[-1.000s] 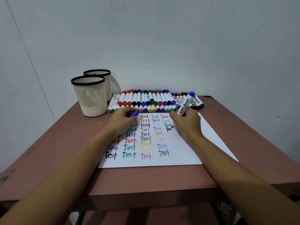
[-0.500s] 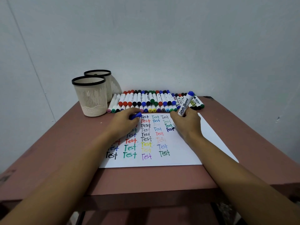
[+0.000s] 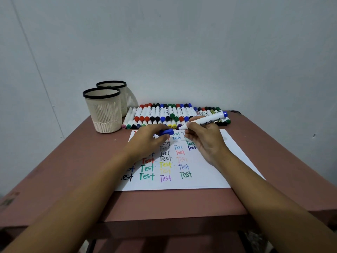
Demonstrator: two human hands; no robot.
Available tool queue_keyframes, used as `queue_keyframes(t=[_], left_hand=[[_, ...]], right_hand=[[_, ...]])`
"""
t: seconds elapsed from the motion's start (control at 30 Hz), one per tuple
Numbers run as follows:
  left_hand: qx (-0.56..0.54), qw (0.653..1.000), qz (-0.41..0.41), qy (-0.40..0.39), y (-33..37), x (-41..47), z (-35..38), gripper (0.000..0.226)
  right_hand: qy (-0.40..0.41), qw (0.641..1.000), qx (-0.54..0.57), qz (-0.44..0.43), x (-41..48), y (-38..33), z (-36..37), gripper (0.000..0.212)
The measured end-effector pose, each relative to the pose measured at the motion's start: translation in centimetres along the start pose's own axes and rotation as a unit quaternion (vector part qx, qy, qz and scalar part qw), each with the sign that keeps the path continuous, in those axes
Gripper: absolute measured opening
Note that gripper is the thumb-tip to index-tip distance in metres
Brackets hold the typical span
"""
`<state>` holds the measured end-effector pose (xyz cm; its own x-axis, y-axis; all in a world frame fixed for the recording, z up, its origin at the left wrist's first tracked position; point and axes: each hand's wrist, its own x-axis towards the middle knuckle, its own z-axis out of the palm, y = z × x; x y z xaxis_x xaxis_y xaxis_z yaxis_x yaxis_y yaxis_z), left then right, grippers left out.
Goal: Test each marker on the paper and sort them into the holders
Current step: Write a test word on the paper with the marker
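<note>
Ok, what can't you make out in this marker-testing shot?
All head view.
Inside of the front holder and rear holder: their walls and rims block it.
Left columns of words on the paper: covered by the left hand holding the blue cap, and its forearm.
Words under the right hand gripping the whiteboard marker.
Print on the row of markers: too small.

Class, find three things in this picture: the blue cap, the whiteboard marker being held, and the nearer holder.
blue cap (image 3: 166, 132), head view, its exposed side face.
whiteboard marker (image 3: 209, 121), head view, the lettered white barrel.
nearer holder (image 3: 104, 114), head view, its ribbed front wall.
</note>
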<state>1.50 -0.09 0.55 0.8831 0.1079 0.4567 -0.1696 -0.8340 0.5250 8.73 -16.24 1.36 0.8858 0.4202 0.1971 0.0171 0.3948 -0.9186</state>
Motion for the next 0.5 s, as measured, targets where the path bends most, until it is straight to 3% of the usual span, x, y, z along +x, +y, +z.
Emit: queue_keyframes(t=[0.5], left_hand=[[-0.070,0.997,0.041,-0.004,0.89,-0.29,-0.04,0.025]], right_hand=[[-0.068,0.994,-0.082,0.026,-0.12,0.45,-0.21,0.003]])
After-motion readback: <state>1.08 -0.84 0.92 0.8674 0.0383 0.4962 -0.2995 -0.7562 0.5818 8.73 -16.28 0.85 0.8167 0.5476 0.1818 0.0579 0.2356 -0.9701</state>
